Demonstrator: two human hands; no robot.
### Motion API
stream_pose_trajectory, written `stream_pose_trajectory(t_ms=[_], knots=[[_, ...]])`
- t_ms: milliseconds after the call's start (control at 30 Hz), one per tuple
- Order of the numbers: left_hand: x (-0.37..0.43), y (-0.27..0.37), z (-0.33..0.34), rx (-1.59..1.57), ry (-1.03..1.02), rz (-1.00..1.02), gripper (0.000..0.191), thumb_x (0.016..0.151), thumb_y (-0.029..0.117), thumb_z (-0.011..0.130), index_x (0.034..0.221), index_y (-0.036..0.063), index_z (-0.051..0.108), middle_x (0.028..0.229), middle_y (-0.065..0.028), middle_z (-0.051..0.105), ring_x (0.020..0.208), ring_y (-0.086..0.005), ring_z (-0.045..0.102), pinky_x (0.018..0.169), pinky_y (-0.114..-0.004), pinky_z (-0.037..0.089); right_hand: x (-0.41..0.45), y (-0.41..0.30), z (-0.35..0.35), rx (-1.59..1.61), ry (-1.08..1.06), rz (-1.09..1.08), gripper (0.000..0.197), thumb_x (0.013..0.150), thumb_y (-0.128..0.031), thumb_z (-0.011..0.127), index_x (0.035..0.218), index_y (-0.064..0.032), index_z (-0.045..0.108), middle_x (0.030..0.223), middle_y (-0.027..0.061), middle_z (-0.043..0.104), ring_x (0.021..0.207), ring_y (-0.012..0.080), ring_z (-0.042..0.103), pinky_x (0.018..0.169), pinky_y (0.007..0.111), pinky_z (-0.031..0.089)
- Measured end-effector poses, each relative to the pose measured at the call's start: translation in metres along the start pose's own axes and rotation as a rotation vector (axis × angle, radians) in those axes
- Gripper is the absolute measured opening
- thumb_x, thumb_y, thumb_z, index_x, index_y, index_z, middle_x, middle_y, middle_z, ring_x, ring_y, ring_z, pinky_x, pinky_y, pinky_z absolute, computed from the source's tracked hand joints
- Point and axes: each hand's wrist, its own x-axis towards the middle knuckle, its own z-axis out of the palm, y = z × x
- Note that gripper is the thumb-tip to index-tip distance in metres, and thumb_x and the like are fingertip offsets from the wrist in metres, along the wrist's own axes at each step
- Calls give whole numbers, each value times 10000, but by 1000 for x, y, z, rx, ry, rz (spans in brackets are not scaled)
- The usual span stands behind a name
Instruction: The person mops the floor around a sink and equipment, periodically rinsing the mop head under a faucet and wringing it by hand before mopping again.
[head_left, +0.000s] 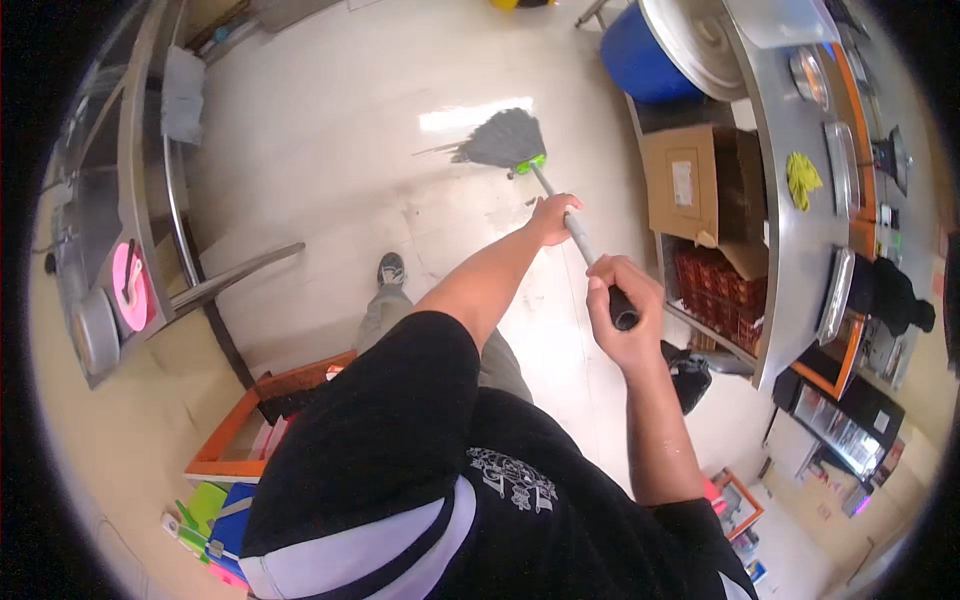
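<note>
A string mop with grey strands (504, 139) and a green head clamp lies spread on the wet, shiny tiled floor (315, 150). Its pale handle (582, 238) runs down towards me and ends in a black grip. My left hand (556, 219) is wrapped around the handle's lower part, nearer the mop head. Higher up, my right hand (626, 307) holds the handle close to the black end. Small dark bits and smears mark the floor by the mop head. My shoe (391, 270) stands on the tiles at left.
At right, a steel worktable (784, 247) holds trays and a yellow cloth (804, 181); a cardboard box (681, 184) and red crates (720, 289) sit beneath. A blue barrel (645, 56) stands beyond. At left are a steel table (142, 187), a projecting bar (247, 274) and an orange-framed case (225, 442).
</note>
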Motion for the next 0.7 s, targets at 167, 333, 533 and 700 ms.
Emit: stream_pose_trajectory(t_ms=[167, 333, 533, 700], knots=[[-8, 30, 32, 312, -313, 6, 507, 724, 439, 760, 1103, 142, 602, 1119, -73, 621, 1153, -299, 559, 1079, -615, 280, -56, 18, 6, -40, 507, 268, 123, 925, -21, 576, 817, 36, 583, 813, 100, 642, 716, 153, 567, 698, 277, 452], [-51, 38, 2, 480, -310, 124, 337, 842, 402, 666, 1026, 127, 602, 1051, -66, 630, 1135, -280, 572, 1102, -614, 240, -86, 1, 37, 272, 631, 437, 239, 1009, -126, 529, 808, 1, 550, 961, 121, 673, 1133, 242, 606, 966, 344, 438], [-110, 39, -96, 720, -457, 85, 293, 805, 209, 622, 1084, 119, 626, 1084, -90, 653, 1134, -274, 590, 1153, -548, 227, -89, -52, 109, 539, 565, 518, 247, 1013, -262, 547, 858, -72, 519, 1270, 123, 588, 1157, 160, 511, 977, 338, 432], [-158, 24, -184, 819, -497, -70, 312, 815, 224, 608, 1100, 108, 658, 1125, -116, 666, 1146, -283, 591, 1167, -513, 221, -74, -99, 160, 706, 480, 547, 235, 1015, -263, 541, 867, -85, 503, 1237, 119, 597, 1080, 121, 513, 947, 306, 427]])
